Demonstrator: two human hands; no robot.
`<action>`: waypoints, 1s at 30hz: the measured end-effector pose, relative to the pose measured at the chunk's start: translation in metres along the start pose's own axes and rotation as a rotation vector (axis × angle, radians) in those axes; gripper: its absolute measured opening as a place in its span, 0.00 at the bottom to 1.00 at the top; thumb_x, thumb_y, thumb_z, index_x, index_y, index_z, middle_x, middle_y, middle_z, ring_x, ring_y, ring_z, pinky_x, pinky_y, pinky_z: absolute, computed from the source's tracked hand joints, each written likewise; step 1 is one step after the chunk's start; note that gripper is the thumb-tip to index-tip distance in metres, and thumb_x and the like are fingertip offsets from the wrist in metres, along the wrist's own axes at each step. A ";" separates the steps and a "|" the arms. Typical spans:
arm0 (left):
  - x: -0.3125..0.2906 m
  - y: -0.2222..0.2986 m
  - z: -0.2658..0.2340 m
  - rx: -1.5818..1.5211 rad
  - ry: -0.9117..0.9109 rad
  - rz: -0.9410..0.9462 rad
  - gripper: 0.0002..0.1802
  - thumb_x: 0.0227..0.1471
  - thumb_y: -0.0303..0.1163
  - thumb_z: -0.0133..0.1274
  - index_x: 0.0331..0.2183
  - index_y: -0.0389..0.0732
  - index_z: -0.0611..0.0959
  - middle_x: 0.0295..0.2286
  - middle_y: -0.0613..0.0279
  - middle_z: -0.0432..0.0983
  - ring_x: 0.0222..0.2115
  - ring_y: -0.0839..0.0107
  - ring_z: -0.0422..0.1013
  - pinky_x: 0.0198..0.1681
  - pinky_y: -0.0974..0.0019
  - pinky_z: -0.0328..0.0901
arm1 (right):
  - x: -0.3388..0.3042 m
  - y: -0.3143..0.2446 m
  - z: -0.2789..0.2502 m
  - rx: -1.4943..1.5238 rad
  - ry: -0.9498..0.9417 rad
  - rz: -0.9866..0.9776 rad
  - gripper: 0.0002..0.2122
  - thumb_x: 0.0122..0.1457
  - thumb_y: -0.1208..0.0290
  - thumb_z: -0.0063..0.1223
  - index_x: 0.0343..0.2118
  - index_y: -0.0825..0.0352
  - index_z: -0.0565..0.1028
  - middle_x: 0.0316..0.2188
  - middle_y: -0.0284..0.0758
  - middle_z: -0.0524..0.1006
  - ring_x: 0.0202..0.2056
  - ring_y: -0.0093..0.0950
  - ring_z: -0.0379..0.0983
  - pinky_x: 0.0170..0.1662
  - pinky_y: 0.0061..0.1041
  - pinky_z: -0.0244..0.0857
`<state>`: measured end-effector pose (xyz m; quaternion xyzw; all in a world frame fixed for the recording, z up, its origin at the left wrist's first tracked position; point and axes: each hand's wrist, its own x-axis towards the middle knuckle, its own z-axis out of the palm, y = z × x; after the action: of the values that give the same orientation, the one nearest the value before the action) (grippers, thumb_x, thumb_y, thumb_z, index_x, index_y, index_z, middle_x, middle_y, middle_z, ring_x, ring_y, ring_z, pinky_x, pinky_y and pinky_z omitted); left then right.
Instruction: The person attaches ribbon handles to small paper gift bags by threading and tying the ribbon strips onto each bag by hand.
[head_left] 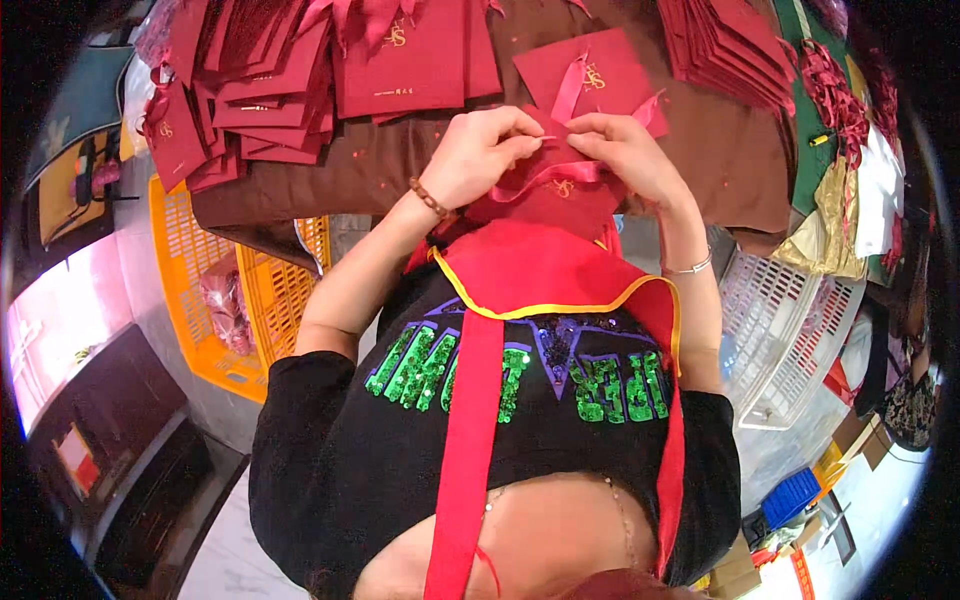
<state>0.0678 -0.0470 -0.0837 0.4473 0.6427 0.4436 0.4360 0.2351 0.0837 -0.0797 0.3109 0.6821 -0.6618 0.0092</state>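
A dark red gift bag point(590, 205) with a small gold emblem lies at the near table edge, against my apron. Its pink-red ribbon point(560, 175) loops across the front. My left hand point(485, 155) is closed in a pinch at the bag's upper part, thumb against forefinger. Close to it on the right, my right hand point(630, 155) pinches the same part, fingers bent. Whether the fingertips hold paper or ribbon there is too small to tell. Just beyond my hands lies another red gift bag point(610, 65) with a ribbon standing up from it.
Piles of red bags point(270, 100) cover the table's left, with a larger red bag point(400, 70) beside them and another stack point(725, 50) at right. A brown cloth point(730, 170) covers the table. Below stand an orange crate point(190, 290) and a white crate point(770, 340).
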 end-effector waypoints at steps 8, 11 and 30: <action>0.004 0.006 0.016 0.448 0.134 0.207 0.07 0.46 0.30 0.52 0.28 0.38 0.79 0.24 0.52 0.76 0.27 0.59 0.74 0.29 0.64 0.66 | -0.001 0.006 0.001 0.022 0.035 -0.033 0.14 0.56 0.72 0.47 0.43 0.75 0.71 0.36 0.28 0.73 0.38 0.16 0.66 0.42 0.16 0.60; 0.005 0.007 0.019 0.467 0.154 0.202 0.07 0.46 0.30 0.52 0.28 0.38 0.79 0.24 0.52 0.75 0.28 0.58 0.73 0.30 0.62 0.66 | 0.000 0.009 0.001 0.009 0.035 -0.050 0.14 0.56 0.72 0.47 0.44 0.75 0.71 0.36 0.29 0.73 0.38 0.16 0.66 0.43 0.16 0.60; 0.015 0.002 0.023 0.462 0.145 0.313 0.06 0.44 0.29 0.51 0.26 0.37 0.78 0.23 0.51 0.75 0.26 0.55 0.73 0.29 0.60 0.67 | -0.005 0.002 0.003 -0.036 0.055 -0.049 0.15 0.56 0.71 0.46 0.44 0.74 0.70 0.36 0.30 0.73 0.39 0.17 0.66 0.44 0.17 0.60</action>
<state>0.0871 -0.0283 -0.0896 0.5955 0.6796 0.3780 0.2016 0.2391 0.0788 -0.0791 0.3120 0.7011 -0.6408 -0.0201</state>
